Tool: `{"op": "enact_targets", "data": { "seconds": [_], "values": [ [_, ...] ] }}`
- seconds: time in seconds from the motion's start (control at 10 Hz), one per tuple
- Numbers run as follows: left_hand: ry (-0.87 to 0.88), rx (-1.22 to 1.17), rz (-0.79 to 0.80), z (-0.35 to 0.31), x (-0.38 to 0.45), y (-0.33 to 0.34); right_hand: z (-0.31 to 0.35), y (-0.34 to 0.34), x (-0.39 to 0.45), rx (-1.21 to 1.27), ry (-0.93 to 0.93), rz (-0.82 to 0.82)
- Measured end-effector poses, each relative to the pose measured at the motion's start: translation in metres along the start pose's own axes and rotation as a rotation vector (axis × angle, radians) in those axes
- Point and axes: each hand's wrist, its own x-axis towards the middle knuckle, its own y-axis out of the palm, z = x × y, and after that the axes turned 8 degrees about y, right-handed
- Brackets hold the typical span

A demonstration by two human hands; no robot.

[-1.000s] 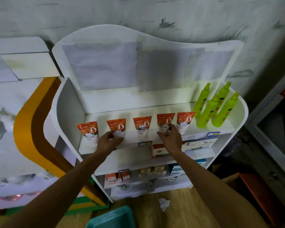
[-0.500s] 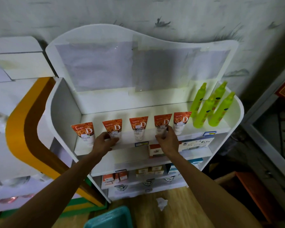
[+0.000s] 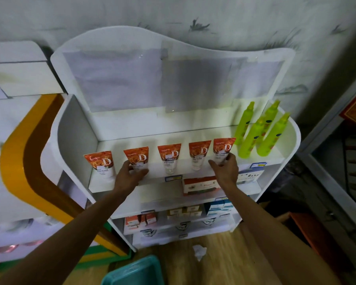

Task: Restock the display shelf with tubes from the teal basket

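**Insp. A:** Top tier of the white display shelf (image 3: pixel 193 132): five orange-topped tubes in a row, caps down, printed w/ a large "D". L to R: first tube (image 3: pixel 103 164), second tube (image 3: pixel 137 158), third tube (image 3: pixel 170 157), fourth tube (image 3: pixel 198 154), fifth tube (image 3: pixel 223 149). Status of hands?

**Insp. B:** Left hand (image 3: pixel 130 175) is closed around the lower part of the second tube, fingers wrapped at its white base. Right hand (image 3: pixel 226 171) grips the fifth tube's lower end, thumb and fingers pinched on it. Both tubes upright, on the shelf board.

**Insp. A:** Neighbours?

**Insp. B:** Four lime-green spray bottles (image 3: pixel 259 132) at the right end of the same tier, just beside the fifth tube. Tiers below hold small boxes; a red-and-white carton (image 3: pixel 201 185) sits under the right wrist.

**Insp. A:** Source container?

**Insp. B:** Teal basket (image 3: pixel 132 272) on the wood floor at bottom edge of view, between the forearms. Contents: cannot tell. Crumpled white paper (image 3: pixel 199 250) lies near it.
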Motion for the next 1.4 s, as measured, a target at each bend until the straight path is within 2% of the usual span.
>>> {"op": "enact_targets", "data": {
  "seconds": [0.7,0.8,1.0,1.2,1.3,1.4],
  "values": [
    [0.0,0.042,0.018,0.001,-0.001,0.004,-0.01,-0.002,0.02,-0.082,-0.077,0.052],
    [-0.007,0.083,0.006,-0.003,-0.006,0.004,-0.01,-0.001,0.01,-0.039,-0.031,0.038],
    [-0.104,0.223,-0.048,-0.012,-0.014,-0.016,-0.008,-0.002,-0.03,0.03,-0.052,-0.115],
    [-0.143,0.109,0.069,-0.06,-0.031,-0.048,0.03,0.008,-0.069,0.0,-0.115,0.075],
    [-0.072,0.06,0.035,-0.084,-0.04,-0.06,0.05,0.015,-0.087,-0.021,-0.152,0.206],
    [0.017,-0.035,-0.049,-0.12,-0.042,-0.086,0.094,0.024,-0.105,-0.08,-0.181,0.433]
  ]
}}
